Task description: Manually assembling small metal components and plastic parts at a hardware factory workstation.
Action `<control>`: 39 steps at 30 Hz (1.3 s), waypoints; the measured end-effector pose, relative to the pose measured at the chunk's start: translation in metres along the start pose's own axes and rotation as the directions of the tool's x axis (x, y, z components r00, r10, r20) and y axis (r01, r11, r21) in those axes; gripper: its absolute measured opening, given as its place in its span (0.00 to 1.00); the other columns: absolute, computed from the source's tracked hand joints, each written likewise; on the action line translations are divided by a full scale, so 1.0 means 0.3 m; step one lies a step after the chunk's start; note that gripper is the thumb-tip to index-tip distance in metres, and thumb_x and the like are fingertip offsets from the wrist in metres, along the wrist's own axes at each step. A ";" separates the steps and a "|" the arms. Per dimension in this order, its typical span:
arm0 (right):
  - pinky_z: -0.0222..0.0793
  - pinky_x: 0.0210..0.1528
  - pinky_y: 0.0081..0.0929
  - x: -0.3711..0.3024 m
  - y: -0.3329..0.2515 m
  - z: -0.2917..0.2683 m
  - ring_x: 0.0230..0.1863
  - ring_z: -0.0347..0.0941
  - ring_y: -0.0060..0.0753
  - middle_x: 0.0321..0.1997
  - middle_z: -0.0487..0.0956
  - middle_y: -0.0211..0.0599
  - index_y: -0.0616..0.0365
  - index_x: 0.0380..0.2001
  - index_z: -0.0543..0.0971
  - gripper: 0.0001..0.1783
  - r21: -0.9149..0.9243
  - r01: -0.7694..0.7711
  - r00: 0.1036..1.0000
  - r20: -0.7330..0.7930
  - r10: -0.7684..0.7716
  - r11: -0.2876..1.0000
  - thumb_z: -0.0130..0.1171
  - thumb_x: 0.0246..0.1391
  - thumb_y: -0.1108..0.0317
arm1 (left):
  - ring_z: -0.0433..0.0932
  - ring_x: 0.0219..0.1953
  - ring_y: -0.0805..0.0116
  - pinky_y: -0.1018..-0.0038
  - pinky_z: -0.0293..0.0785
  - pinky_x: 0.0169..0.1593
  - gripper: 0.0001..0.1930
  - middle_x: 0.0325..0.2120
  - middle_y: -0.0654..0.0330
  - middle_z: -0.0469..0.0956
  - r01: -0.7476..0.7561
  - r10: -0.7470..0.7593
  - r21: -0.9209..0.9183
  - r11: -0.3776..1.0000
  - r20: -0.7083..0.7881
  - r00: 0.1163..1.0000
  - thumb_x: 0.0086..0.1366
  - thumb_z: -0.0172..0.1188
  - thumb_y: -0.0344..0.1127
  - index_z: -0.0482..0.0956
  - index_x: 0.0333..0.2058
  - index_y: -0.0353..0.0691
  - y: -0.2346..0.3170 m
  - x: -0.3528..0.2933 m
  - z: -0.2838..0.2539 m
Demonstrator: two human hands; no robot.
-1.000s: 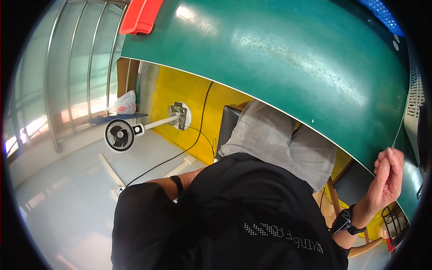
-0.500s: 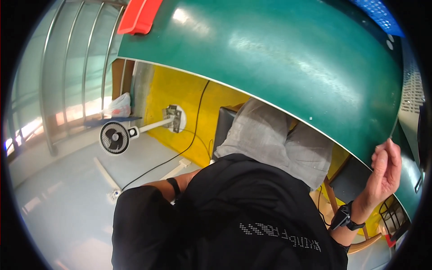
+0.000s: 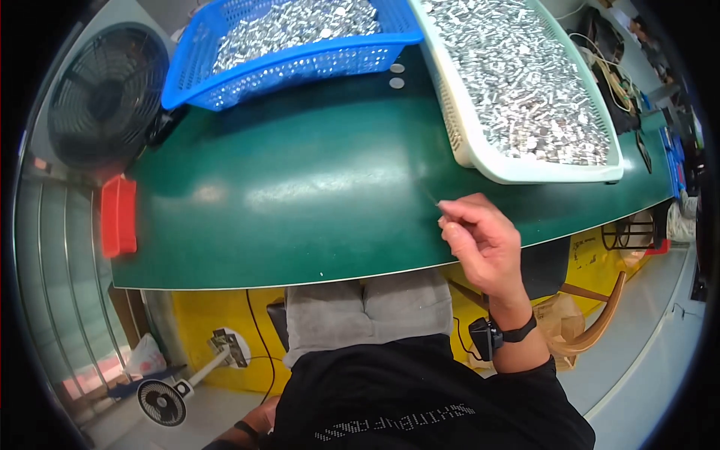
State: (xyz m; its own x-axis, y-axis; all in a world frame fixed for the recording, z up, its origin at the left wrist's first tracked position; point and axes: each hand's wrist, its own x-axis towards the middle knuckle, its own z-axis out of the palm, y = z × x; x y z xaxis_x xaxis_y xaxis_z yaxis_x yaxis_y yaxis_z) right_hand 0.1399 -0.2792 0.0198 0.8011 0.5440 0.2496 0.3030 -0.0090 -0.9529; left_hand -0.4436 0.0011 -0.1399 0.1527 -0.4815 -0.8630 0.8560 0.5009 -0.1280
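My right hand (image 3: 487, 244) is raised over the near right part of the green table (image 3: 300, 225). Its thumb and forefinger are pinched together on a thin needle-like tool (image 3: 432, 199), whose tip points away to the left and is blurred. Beyond that hand stands a white basket (image 3: 480, 161) heaped with small silvery metal pieces (image 3: 517, 82). My left hand (image 3: 264, 414) hangs low beside my body, off the table. Its fingers are hidden, so its grip does not show.
A blue basket (image 3: 300, 71) of similar metal pieces stands at the far left. Two pale discs (image 3: 397, 76) lie beside it. A red bin (image 3: 120, 216) sits at the left edge, near a large fan (image 3: 109, 94). Below are a small fan (image 3: 161, 403) and a wooden-armed chair (image 3: 600, 322).
The view has swung up and to the right, bringing both baskets into sight. My right hand now shows nearer the middle, still pinching the thin tool. My left arm stays low.
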 end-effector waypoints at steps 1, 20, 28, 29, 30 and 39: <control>0.67 0.33 0.14 -0.004 0.007 -0.005 0.33 0.70 0.20 0.40 0.74 0.39 0.67 0.49 0.77 0.15 -0.006 0.007 1.000 -0.012 -0.007 1.000 0.52 0.59 0.83 | 0.81 0.44 0.63 0.67 0.78 0.49 0.20 0.47 0.54 0.81 0.008 -0.008 -0.011 1.000 -0.003 1.000 0.64 0.60 0.30 0.74 0.55 0.36 -0.021 0.023 -0.007; 0.61 0.29 0.12 0.012 0.006 -0.003 0.29 0.65 0.14 0.36 0.72 0.32 0.63 0.46 0.79 0.13 -0.081 0.025 0.997 -0.071 -0.031 0.996 0.56 0.57 0.81 | 0.77 0.50 0.66 0.70 0.75 0.51 0.25 0.49 0.55 0.78 -0.003 0.054 0.309 0.951 -0.155 0.986 0.60 0.66 0.32 0.72 0.56 0.37 0.186 -0.033 0.191; 0.60 0.34 0.12 -0.008 0.016 0.045 0.33 0.66 0.17 0.37 0.72 0.30 0.65 0.49 0.77 0.15 -0.111 -0.008 0.999 -0.050 0.002 0.994 0.55 0.58 0.81 | 0.73 0.54 0.64 0.67 0.69 0.58 0.39 0.54 0.53 0.76 -0.116 0.306 0.542 0.832 -0.275 0.911 0.49 0.75 0.43 0.71 0.57 0.32 0.193 -0.089 0.389; 0.60 0.35 0.12 -0.006 0.016 0.037 0.34 0.65 0.16 0.39 0.71 0.30 0.65 0.49 0.77 0.15 -0.099 -0.012 1.000 -0.020 0.011 0.995 0.54 0.59 0.82 | 0.75 0.51 0.61 0.65 0.71 0.55 0.39 0.51 0.49 0.77 0.000 0.251 0.501 0.865 -0.433 0.866 0.48 0.75 0.44 0.70 0.57 0.31 -0.075 0.038 0.164; 0.59 0.36 0.11 -0.022 0.048 0.031 0.35 0.64 0.16 0.40 0.70 0.30 0.66 0.50 0.77 0.15 -0.145 -0.017 1.000 -0.016 0.015 0.989 0.52 0.60 0.82 | 0.76 0.49 0.58 0.63 0.72 0.52 0.41 0.48 0.47 0.78 0.123 0.159 0.434 0.893 -0.559 0.814 0.47 0.75 0.47 0.70 0.57 0.32 0.181 -0.110 0.420; 0.58 0.30 0.10 -0.052 -0.101 0.088 0.29 0.65 0.14 0.40 0.73 0.32 0.63 0.42 0.74 0.07 0.035 -0.126 0.882 0.462 0.096 0.991 0.48 0.64 0.77 | 0.80 0.39 0.60 0.67 0.84 0.39 0.27 0.47 0.51 0.75 -0.207 0.173 -0.019 0.978 -0.476 0.862 0.61 0.53 0.17 0.65 0.59 0.39 0.140 -0.177 0.566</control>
State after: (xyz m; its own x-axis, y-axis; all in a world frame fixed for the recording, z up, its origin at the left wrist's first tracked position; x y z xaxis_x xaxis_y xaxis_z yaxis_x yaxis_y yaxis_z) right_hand 0.1046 -0.2654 0.0401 0.4970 0.8663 0.0492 0.1809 -0.0480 -0.9823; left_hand -0.3319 -0.0745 -0.0166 0.0448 0.0136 -0.9989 0.7961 0.6035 0.0440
